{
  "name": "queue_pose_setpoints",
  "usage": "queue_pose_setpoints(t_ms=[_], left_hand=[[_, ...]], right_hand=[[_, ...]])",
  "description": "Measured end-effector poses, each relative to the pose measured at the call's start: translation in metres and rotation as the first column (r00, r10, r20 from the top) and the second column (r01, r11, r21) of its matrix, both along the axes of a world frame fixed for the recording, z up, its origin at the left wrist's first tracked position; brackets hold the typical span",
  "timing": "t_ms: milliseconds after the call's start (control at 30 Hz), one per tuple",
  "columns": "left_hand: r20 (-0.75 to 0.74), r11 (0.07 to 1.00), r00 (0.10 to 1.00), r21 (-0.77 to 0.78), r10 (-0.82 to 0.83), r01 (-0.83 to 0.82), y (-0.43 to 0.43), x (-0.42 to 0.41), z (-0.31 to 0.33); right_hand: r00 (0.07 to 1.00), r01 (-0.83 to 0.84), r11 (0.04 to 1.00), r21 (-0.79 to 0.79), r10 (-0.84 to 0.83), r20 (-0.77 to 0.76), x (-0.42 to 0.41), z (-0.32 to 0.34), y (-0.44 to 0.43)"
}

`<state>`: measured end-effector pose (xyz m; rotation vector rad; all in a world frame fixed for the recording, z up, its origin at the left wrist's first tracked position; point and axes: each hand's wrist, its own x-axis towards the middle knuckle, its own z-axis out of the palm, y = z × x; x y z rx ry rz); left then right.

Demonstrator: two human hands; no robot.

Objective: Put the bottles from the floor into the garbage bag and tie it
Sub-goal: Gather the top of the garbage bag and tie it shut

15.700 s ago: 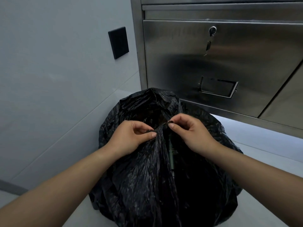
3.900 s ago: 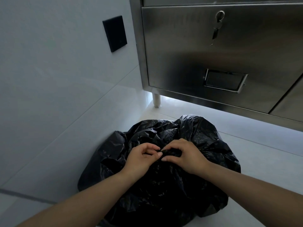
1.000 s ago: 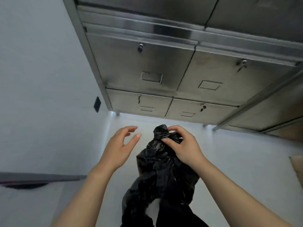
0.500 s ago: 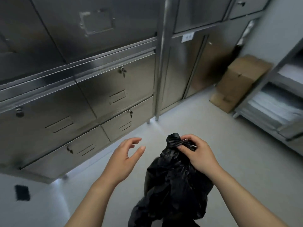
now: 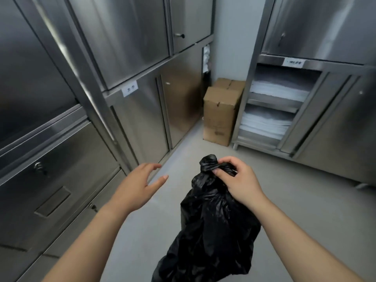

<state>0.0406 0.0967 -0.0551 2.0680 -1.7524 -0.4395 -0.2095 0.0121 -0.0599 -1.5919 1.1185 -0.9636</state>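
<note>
The black garbage bag (image 5: 211, 231) hangs in the air in front of me, bulging below and knotted at the top. My right hand (image 5: 238, 180) grips it just under the knot and carries its weight. To the left of the bag, my left hand (image 5: 140, 184) floats free with fingers spread, holding nothing. No bottles are visible; whatever is in the bag is hidden by the black plastic.
Stainless steel cabinets (image 5: 61, 139) with drawers and doors line the left side. A tall cardboard box (image 5: 219, 115) stands in the far corner. On the right, a steel shelf unit (image 5: 272, 110) holds stacked white linen. Grey floor (image 5: 295, 196) stretches ahead.
Earlier both hands were knotting the bag on the floor. The bag has since been lifted by the right hand, the left hand has let go, and my view has swung right toward the corner.
</note>
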Motion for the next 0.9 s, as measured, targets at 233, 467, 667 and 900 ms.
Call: queue_pose_setpoints(t_ms=[233, 467, 667, 900], left_hand=[[0.136, 0.995, 0.986, -0.016, -0.093, 0.096, -0.107, 0.006, 0.023], [0.243, 0.982, 0.953, -0.012, -0.181, 0.189, -0.232, 0.050, 0.029], [0.129, 0.959, 0.957, -0.075, -0.261, 0.272, -0.352, 0.081, 0.034], [0.006, 0.894, 0.897, -0.070, -0.443, 0.442, -0.464, 0.075, 0.018]], right_hand=[[0.995, 0.045, 0.993, -0.110, -0.054, -0.086, -0.001, 0.026, -0.102], [0.959, 0.093, 0.955, -0.283, -0.162, -0.232, 0.023, 0.075, -0.247], [0.921, 0.203, 0.900, -0.386, -0.309, -0.237, 0.044, 0.129, -0.369], [0.902, 0.316, 0.849, -0.424, -0.408, -0.143, 0.067, 0.160, -0.474]])
